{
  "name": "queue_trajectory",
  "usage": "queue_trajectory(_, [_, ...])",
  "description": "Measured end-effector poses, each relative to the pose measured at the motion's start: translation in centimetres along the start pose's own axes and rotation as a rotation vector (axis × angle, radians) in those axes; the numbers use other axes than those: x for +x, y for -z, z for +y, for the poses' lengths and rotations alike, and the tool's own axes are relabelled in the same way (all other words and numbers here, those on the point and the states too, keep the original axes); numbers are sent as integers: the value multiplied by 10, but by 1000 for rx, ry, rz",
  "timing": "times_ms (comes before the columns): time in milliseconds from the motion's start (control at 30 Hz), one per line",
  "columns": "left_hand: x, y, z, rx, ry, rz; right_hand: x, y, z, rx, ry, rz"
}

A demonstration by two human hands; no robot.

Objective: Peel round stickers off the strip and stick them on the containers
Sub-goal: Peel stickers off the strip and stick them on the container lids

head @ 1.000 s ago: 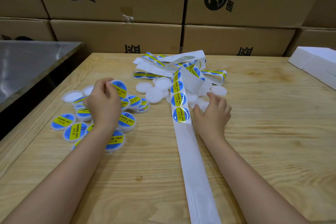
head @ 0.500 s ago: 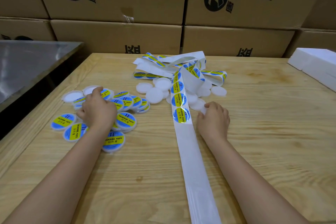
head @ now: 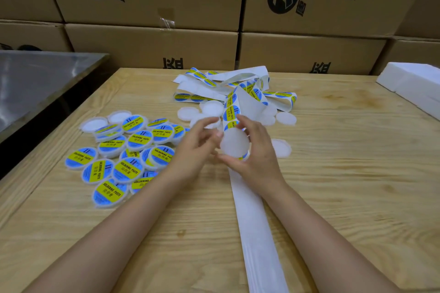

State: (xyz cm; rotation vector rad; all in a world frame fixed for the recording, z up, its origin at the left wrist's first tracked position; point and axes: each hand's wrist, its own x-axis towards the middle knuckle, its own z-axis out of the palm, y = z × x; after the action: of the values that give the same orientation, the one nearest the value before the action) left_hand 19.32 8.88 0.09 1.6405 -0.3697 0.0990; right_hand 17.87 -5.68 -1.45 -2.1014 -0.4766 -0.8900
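My right hand (head: 256, 157) grips a bare white round container (head: 234, 144) above the sticker strip (head: 256, 228), thumb below it and fingers on top. My left hand (head: 195, 147) is beside it with fingers spread, its fingertips touching the container's left edge. The strip's white backing runs toward me; blue-and-yellow round stickers (head: 232, 110) sit on it just beyond my hands. Its far end lies in a tangled heap (head: 228, 83). Several labelled containers (head: 126, 154) are piled on the left. Several bare white containers (head: 210, 108) lie behind my hands, and one (head: 282, 147) lies to the right.
The wooden table (head: 345, 185) has a raised left edge. A metal surface (head: 35, 83) stands lower on the left. Stacked cardboard boxes (head: 152, 47) wall off the back. A white foam block (head: 414, 85) lies at the far right.
My left hand left the labelled pile and moved right to the middle. My right hand lifted a bare container from the table over the strip.
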Motion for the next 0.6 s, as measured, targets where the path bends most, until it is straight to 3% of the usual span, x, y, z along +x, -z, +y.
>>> queue_trajectory(100, [-1, -4, -7, -73, 73, -62, -2, -3, -1, -27, 81, -104])
queue_trajectory(200, [1, 0, -11, -59, 130, -36, -4, -3, 1, 31, -13, -213])
queue_trajectory(267, [2, 3, -14, -11, 165, 15, -5, -4, 4, 5, -62, -199])
queue_trajectory(400, [5, 7, -23, 352, 110, 132, -2, -3, 12, -148, -196, -156])
queue_trajectory(600, [2, 9, -29, 743, -17, 207, -5, -3, 19, -306, -324, -283])
